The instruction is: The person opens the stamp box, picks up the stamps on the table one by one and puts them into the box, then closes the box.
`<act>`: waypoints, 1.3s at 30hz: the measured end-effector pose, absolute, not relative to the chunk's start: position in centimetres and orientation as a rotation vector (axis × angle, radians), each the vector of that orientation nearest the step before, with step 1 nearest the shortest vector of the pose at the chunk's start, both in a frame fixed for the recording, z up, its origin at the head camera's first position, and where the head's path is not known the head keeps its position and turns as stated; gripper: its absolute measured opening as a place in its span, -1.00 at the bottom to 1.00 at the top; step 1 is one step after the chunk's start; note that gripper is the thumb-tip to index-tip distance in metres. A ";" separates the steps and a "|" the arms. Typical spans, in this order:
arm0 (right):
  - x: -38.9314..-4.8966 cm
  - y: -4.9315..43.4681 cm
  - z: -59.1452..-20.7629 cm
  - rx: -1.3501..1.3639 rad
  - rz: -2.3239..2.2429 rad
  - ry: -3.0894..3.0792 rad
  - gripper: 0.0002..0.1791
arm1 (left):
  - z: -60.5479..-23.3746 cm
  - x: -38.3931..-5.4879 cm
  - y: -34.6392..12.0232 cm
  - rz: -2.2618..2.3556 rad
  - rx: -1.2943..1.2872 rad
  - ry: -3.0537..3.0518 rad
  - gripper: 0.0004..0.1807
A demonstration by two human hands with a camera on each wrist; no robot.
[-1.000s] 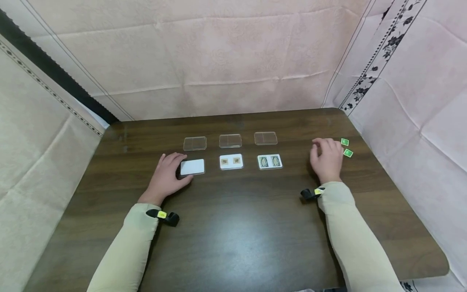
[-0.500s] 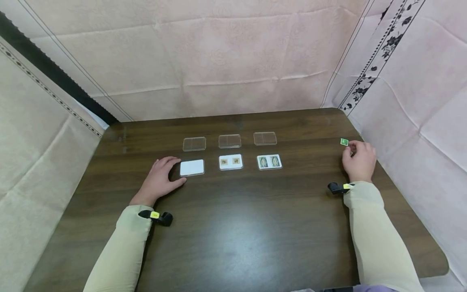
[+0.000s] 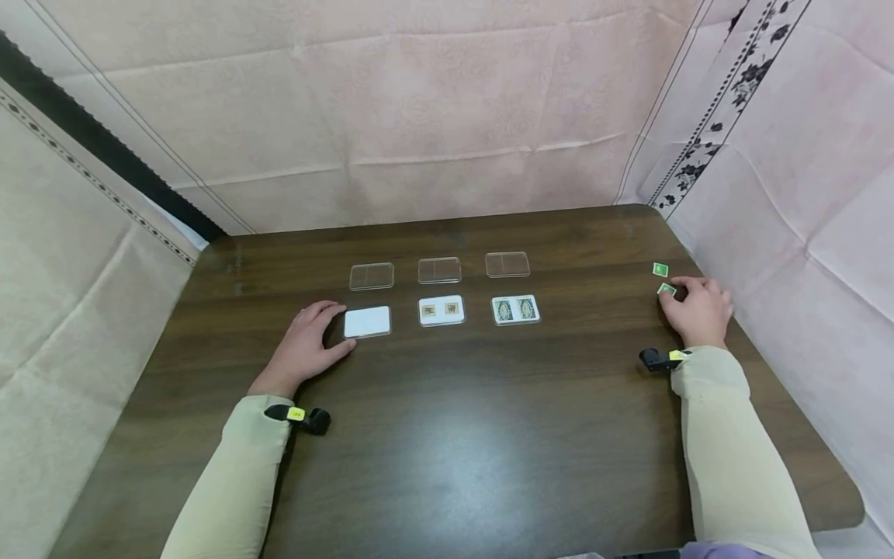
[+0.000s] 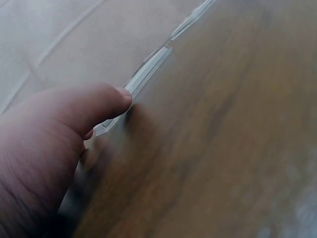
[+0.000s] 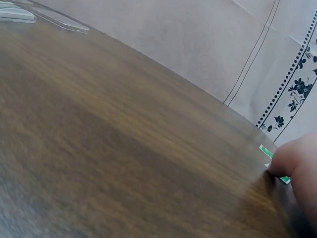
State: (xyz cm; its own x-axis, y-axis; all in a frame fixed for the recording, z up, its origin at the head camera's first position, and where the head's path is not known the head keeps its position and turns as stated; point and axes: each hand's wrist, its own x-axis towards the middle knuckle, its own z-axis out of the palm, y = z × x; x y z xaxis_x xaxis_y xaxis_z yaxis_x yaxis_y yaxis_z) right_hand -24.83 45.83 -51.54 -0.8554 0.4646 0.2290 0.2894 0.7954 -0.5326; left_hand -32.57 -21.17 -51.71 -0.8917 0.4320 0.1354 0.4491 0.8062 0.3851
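Observation:
My right hand [image 3: 698, 309] is at the table's right side, thumb and forefinger curled in at the edges of a small green stamp with a pale border [image 3: 667, 289]. In the right wrist view the thumb [image 5: 290, 157] covers part of the green stamps. A second green stamp [image 3: 660, 269] lies just behind. My left hand [image 3: 300, 347] rests beside a clear case with a blank white insert [image 3: 367, 321], fingers loosely spread, forefinger at its upper left corner and thumb near its lower left one. In the left wrist view the thumb tip [image 4: 126, 97] overlaps the case's edge.
To the right of the blank case lie a case with two small brown stamps [image 3: 441, 310] and another with two green oval-patterned stamps [image 3: 516, 310]. Clear lids [image 3: 372, 276] stand in a row behind them. The brown table [image 3: 447, 435] is enclosed by pale cloth [image 3: 447, 116].
My right hand has moved right, past the near green stamp, then settled with its fingertips at it. My left hand has drawn slightly back to the left from the blank case.

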 end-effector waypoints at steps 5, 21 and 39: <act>-25.1 46.1 -51.6 -0.586 0.713 -2.650 -0.55 | -51.7 -32.5 -21.1 -0.638 -0.725 -2.938 -0.24; -25.0 46.0 -51.5 -0.583 0.720 -2.668 -0.54 | -51.8 -32.5 -21.0 -0.640 -0.731 -2.924 -0.29; -24.9 46.0 -51.9 -0.476 0.705 -2.644 -0.67 | -52.1 -32.6 -21.2 -0.646 -0.750 -2.903 -0.30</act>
State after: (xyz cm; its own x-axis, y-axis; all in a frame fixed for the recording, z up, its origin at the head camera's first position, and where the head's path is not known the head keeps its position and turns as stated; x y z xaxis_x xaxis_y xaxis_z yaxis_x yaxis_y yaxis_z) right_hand -24.88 46.02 -51.86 -0.8777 0.4059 0.2548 0.2252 0.8186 -0.5283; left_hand -32.64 -21.23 -52.11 -0.8780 0.4464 0.1729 0.4776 0.7922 0.3800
